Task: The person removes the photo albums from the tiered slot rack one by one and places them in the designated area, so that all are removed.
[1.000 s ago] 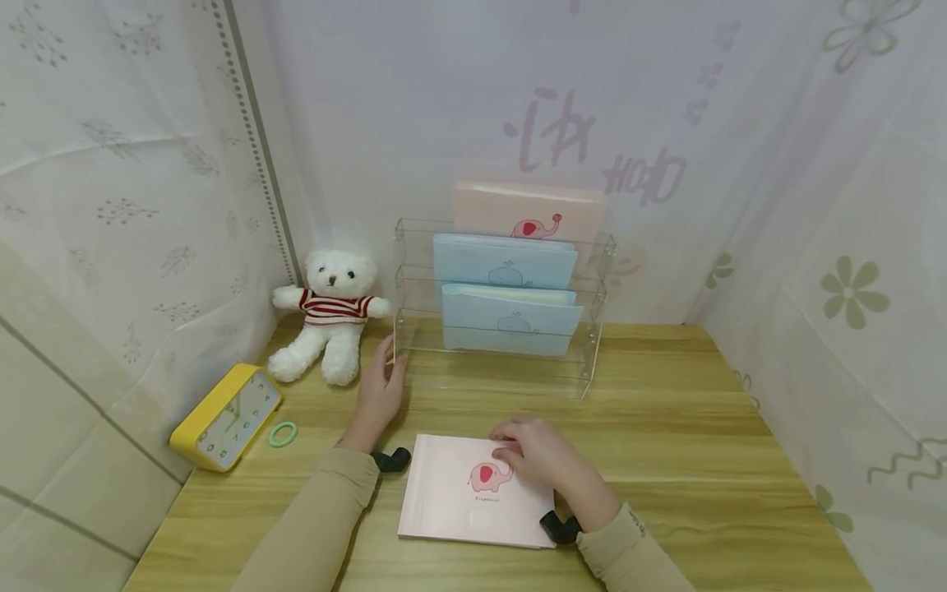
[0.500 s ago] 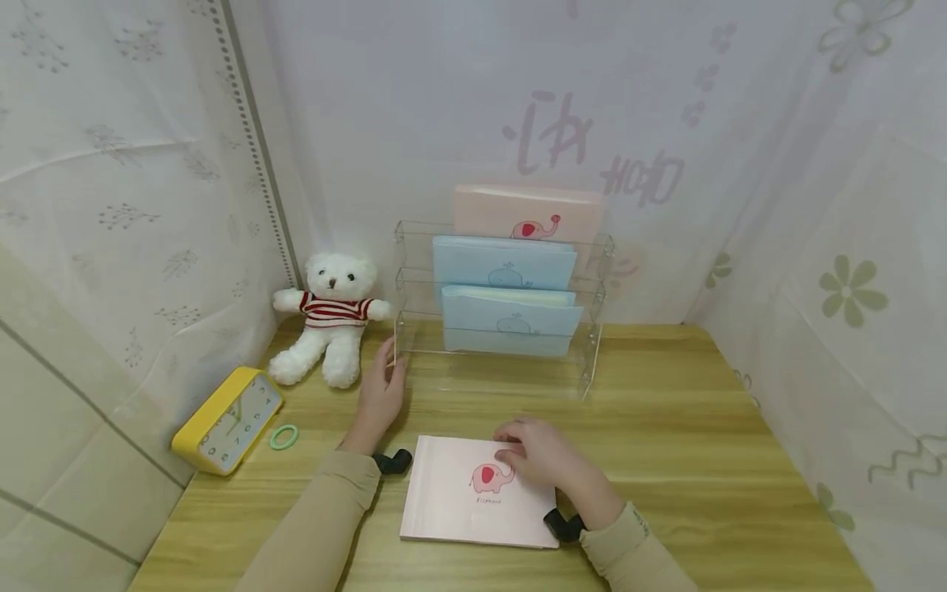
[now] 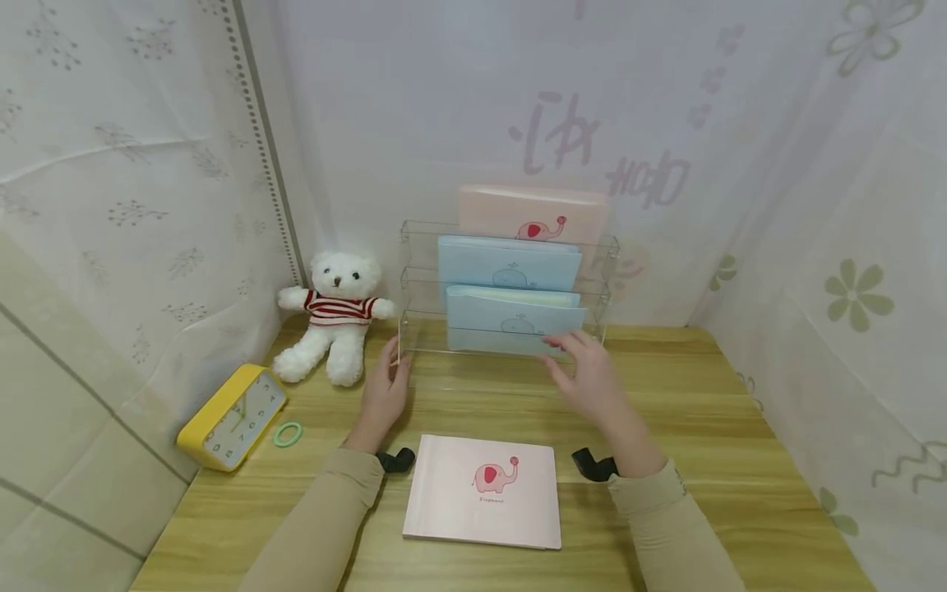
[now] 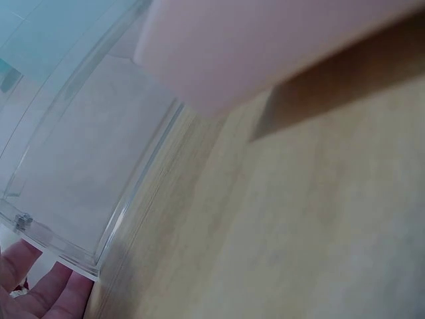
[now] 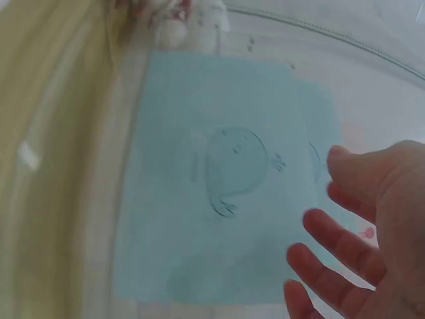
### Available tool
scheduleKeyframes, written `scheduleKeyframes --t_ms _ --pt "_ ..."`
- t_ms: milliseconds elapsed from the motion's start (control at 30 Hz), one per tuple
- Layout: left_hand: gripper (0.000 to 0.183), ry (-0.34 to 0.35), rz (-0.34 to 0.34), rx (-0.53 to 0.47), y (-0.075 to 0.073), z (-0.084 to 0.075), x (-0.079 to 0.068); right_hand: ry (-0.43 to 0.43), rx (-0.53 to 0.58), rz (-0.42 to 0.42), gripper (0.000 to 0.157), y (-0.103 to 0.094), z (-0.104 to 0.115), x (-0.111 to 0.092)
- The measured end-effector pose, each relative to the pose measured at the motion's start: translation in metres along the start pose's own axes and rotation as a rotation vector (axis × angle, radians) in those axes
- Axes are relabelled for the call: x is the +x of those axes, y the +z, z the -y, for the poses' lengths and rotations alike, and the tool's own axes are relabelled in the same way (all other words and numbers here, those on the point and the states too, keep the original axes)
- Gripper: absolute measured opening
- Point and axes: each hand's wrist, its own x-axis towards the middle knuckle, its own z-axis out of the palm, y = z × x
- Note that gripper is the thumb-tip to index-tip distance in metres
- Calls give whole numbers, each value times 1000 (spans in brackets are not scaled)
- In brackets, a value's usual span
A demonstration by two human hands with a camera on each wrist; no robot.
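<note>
My left hand rests at the left end of a clear acrylic rack; in the left wrist view its fingers lie against the side panel. My right hand hovers before the rack's lower right part, holding nothing. In the right wrist view its fingers are spread and slightly bent, beside a blue whale booklet. The front tier bears this booklet, the middle tier another blue whale booklet. A pink elephant booklet stands at the back. Another pink elephant booklet lies flat between my forearms.
A white teddy bear in a striped sweater sits left of the rack. Nearer on the left are a yellow alarm clock and a green ring. Printed curtains enclose the wooden table at the back and sides.
My right hand has left the pink booklet on the table and moved forward to the rack's front right, its fingers parted. The left hand has stayed at the rack's left side.
</note>
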Motion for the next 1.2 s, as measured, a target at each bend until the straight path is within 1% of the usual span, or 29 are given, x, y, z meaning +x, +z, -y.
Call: scheduleKeyframes --t_ms 67,133,167,233,300,367,467,567,667,767,867,1000,1200 --pt "56 1 3 0 0 1 1 -19 -16 -101 30 -8 -2 12" --pt "56 4 9 1 0 1 2 -16 -40 -167 35 -15 -5 23" --pt "56 5 11 0 -1 1 3 1 -59 -182 38 -18 -7 28" --pt "56 6 12 0 0 1 3 43 -93 -182 45 -23 -10 37" --pt "56 9 7 0 0 0 4 108 -118 -140 53 -27 -13 44" --pt "55 9 1 3 0 0 3 177 -139 -74 61 -28 -16 50" --pt "56 7 4 12 0 -1 2 259 -153 20 68 -27 -21 56" --pt "55 -3 19 14 -1 -3 2 284 -149 74 71 -22 -26 59" --pt "56 -9 31 17 -3 -3 1 278 -137 74 69 -15 -28 61" --pt "57 -9 37 16 -3 -3 1 265 -132 53 65 -10 -28 62" --pt "56 -14 28 17 -3 -4 -1 245 -149 48 61 -8 -27 64" --pt "55 -13 16 17 -2 -6 -3 198 -188 94 56 -7 -27 69" --pt "55 -12 17 9 -2 -7 -3 123 -181 191 47 -7 -25 77"
